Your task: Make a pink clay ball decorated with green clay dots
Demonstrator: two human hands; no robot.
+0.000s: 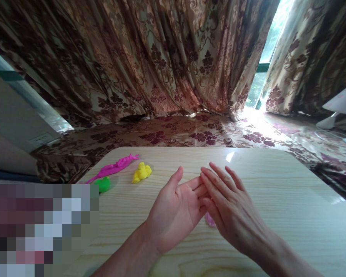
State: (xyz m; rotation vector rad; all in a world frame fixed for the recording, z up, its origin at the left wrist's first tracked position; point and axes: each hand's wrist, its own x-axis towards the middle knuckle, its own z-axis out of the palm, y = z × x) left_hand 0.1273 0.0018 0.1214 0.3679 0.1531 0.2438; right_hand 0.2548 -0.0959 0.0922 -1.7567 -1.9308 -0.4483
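Observation:
My left hand [178, 209] is turned palm up above the table, its thumb raised and its palm bare. Across its fingertips lies my right hand [233, 206], palm down with the fingers stretched out. Whether something small sits between the touching fingers is hidden. Below the hands, a pink-purple piece [210, 220] shows on the table, partly covered by my right hand. To the left are a yellow lump of modelling clay [142, 172], a long magenta strip of clay [115, 167] and a green lump [103, 184].
The pale wood-grain table [276, 184] has rounded far corners. Behind it, a flower-patterned cloth [173, 130] covers a ledge below patterned curtains [161, 57]. A white lamp [341, 102] stands at the far right. Blurred blocks hide the lower left corner.

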